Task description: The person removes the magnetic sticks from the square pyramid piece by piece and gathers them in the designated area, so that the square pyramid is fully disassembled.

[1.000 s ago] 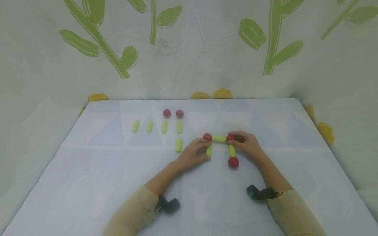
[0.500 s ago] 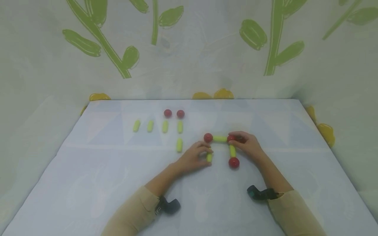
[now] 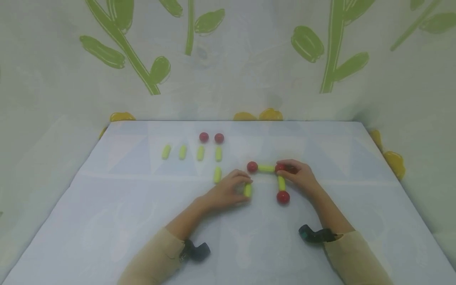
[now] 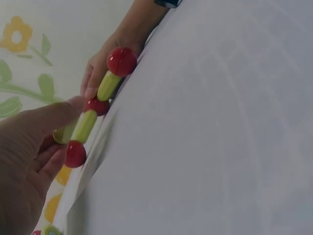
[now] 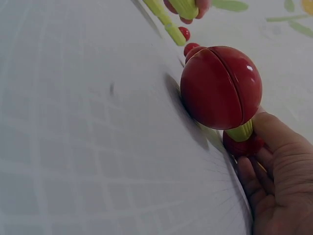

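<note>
My left hand pinches a short yellow-green rod between thumb and fingers, just above or on the table; in the left wrist view the rod is partly hidden by the thumb. To its right lies a joined L-shape: a left red ball, a crosswise rod, a corner red ball, a rod toward me and a near red ball. My right hand grips the corner ball. The near ball looms large in the right wrist view.
Two loose red balls lie toward the back, left of centre. Several yellow-green rods form a row before them, and one more rod lies beside the left hand. A patterned wall rises behind the white table.
My left hand has drawn its rod away from the left red ball, first toward me, then leftward, leaving a gap. The right hand keeps its grip on the corner ball.
</note>
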Tool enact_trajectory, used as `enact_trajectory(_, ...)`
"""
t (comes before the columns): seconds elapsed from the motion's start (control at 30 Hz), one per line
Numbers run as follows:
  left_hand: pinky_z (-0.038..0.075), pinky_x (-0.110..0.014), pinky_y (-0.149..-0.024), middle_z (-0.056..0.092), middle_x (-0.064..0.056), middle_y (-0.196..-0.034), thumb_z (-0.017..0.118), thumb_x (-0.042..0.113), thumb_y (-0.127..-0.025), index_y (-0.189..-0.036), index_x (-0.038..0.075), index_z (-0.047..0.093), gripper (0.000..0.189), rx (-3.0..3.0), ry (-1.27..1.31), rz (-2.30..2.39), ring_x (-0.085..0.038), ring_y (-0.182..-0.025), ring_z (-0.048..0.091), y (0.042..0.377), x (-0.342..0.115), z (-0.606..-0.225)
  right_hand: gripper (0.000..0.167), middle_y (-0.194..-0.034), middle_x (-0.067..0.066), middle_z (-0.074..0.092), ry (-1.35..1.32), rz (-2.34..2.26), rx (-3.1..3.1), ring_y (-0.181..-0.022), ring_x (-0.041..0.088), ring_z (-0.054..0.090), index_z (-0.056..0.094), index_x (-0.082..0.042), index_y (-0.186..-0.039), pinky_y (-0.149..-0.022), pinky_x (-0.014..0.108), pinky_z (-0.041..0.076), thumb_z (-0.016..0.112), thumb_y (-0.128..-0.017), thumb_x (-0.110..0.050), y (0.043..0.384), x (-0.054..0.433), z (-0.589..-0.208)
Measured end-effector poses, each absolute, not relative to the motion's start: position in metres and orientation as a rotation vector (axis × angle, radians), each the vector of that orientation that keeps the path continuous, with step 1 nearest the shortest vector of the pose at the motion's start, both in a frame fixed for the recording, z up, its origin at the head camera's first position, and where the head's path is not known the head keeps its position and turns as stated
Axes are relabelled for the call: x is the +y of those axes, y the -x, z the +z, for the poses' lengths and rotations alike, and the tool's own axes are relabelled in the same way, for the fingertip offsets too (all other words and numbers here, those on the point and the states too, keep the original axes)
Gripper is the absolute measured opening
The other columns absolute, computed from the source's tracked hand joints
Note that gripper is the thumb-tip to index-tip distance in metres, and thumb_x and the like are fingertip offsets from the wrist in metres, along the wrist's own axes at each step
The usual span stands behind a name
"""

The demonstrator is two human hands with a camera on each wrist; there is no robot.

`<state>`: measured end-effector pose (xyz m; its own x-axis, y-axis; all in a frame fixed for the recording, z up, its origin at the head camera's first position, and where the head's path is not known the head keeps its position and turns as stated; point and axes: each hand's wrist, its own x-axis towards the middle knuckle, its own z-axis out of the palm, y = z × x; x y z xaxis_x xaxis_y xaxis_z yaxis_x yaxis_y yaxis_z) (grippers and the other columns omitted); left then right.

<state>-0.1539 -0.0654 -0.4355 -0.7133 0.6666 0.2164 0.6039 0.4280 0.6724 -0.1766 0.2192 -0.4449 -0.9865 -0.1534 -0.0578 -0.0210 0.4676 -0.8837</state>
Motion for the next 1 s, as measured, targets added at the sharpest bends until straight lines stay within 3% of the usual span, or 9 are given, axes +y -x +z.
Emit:
enact_trajectory(0.23, 0.042, -0.029, -0.102, 0.053, -0.001, -0.122, 0.078, 0.015, -0.077, -0.119, 0.007, 0.061, 0.047, 2.614, -1.073, 1.204, -0.015, -0.118, 0.048, 0.154, -0.087, -0.431, 0.050, -0.117, 0.007, 0.063, 0.165, -1.573, 2.568, -0.108, 0.022, 0.059, 0.061, -0.014, -0.122, -0.084, 0.017, 0.048, 0.072, -0.081, -0.041, 0.176, 0.220, -0.445)
enact_trajectory(0.47, 0.043, -0.030, -0.101, 0.054, -0.004, -0.122, 0.079, 0.012, -0.075, -0.119, 0.004, 0.061, 0.048, 2.650, -1.075, 1.260, -0.019, -0.116, 0.050, 0.151, -0.116, -0.428, 0.051, -0.117, 0.004, 0.063, 0.138, -1.538, 2.590, -0.108, 0.021, 0.058, 0.061, -0.016, -0.122, -0.089, 0.028, 0.050, 0.072, -0.081, -0.043, 0.178, 0.222, -0.444)
enact_trajectory(0.77, 0.037, -0.017, -0.103, 0.057, -0.011, -0.121, 0.079, 0.001, -0.072, -0.120, 0.001, 0.061, 0.052, 2.722, -1.090, 1.406, -0.026, -0.116, 0.051, 0.157, -0.162, -0.431, 0.049, -0.118, 0.006, 0.063, 0.161, -1.556, 2.584, -0.108, 0.022, 0.058, 0.061, -0.014, -0.122, -0.086, 0.021, 0.049, 0.072, -0.082, -0.040, 0.177, 0.221, -0.443)
enact_trajectory(1.0, 0.039, -0.041, -0.105, 0.054, -0.006, -0.128, 0.077, 0.009, -0.076, -0.125, 0.007, 0.059, 0.052, 2.757, -0.744, 1.280, -0.024, -0.122, 0.048, 0.165, -0.186, -0.431, 0.052, -0.120, 0.005, 0.062, 0.140, -1.545, 2.573, -0.111, 0.022, 0.058, 0.060, -0.016, -0.123, -0.093, 0.035, 0.049, 0.072, -0.080, -0.044, 0.177, 0.220, -0.446)
